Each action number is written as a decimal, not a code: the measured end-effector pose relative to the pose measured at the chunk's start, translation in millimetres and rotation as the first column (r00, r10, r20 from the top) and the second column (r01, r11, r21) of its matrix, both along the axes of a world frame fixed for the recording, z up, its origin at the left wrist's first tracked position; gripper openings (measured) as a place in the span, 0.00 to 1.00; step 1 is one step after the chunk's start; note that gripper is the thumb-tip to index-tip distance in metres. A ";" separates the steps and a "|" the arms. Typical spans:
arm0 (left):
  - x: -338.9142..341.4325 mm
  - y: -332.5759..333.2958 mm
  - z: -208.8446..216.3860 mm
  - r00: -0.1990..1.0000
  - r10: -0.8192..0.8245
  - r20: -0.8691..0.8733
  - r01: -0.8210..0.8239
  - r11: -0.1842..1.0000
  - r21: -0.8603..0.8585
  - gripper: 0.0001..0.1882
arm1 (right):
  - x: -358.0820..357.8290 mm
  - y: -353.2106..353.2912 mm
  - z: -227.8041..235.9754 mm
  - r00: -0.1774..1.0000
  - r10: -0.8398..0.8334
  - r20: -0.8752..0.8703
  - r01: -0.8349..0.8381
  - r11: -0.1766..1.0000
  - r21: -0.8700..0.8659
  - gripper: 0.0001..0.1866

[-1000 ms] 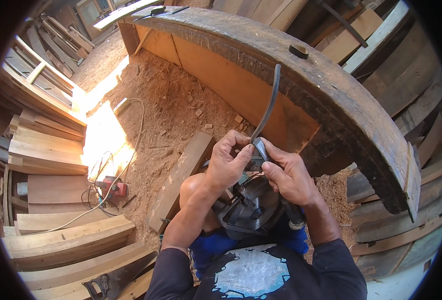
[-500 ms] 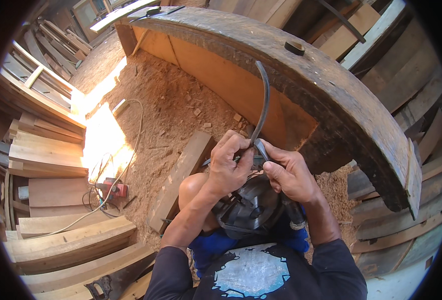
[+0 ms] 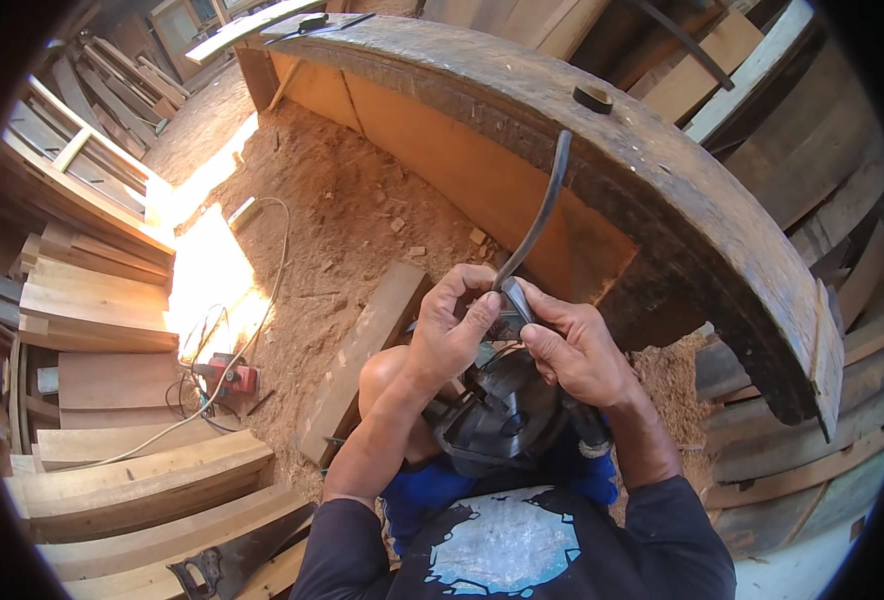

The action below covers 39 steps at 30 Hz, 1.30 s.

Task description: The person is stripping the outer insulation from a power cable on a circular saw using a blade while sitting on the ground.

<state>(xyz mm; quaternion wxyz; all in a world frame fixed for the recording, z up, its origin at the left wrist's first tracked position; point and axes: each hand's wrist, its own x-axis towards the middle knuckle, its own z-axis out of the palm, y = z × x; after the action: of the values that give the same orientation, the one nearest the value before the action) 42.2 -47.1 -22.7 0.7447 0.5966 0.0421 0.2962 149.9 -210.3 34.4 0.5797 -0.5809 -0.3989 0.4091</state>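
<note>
Workbench surface (image 3: 662, 190): a long, thick, weathered wooden slab curving across the upper right, dark and rough on top, with an orange-brown board closing its side below.
Floor (image 3: 332, 210): packed earth covered in reddish sawdust and small wood chips, with a bright patch of sunlight toward its left edge.
Stacked planks (image 3: 92, 300): pale sawn boards piled along the floor's left edge; more lie at the lower left corner.
Loose plank (image 3: 362, 360): one brown board lying flat on the floor, just left of the person's knee.
Person: seated, seen from above, in a dark long-sleeved top and blue shorts, forearms coming in from the lower edge.
Power tool (image 3: 507, 420): a dark, round-bodied machine resting in the person's lap, below both hands and near the surface's front edge.
Cable (image 3: 542, 210): a thick black cord rising from the hands and bending up across the front of the surface.
Left hand (image 3: 452, 330): curled, thumb and fingers pinching the lower end of the cable where it meets a small grey fitting.
Right hand (image 3: 572, 345): curled, fingertips pressed on the same fitting from the other side, touching the left hand.
Red device (image 3: 232, 378): a small red and black item on the floor by the sunlit patch, with a thin pale wire looping away.
Small black object (image 3: 592, 98): lies on top of the surface, well apart from the hands.
</note>
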 end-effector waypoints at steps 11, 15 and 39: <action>4.7 2.1 -7.1 0.999 0.020 0.032 -0.022 0.998 0.066 0.03 | -6.4 1.2 7.1 0.993 -0.022 0.115 0.020 1.000 0.018 0.29; 10.2 2.2 -9.0 0.980 0.167 0.105 -0.194 0.904 0.380 0.05 | -4.1 -2.8 5.7 0.996 -0.016 0.088 0.016 1.000 -0.005 0.28; 0.4 7.9 -4.5 0.994 -0.085 -0.073 0.085 0.996 -0.010 0.03 | 1.1 -0.5 -0.2 0.999 -0.022 0.030 0.023 0.999 -0.024 0.29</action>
<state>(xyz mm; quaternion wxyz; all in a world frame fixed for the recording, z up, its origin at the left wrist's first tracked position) 42.6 -39.2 -27.1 0.7567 0.6057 0.0452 0.2418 151.1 -210.8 34.2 0.5713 -0.5982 -0.3960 0.3988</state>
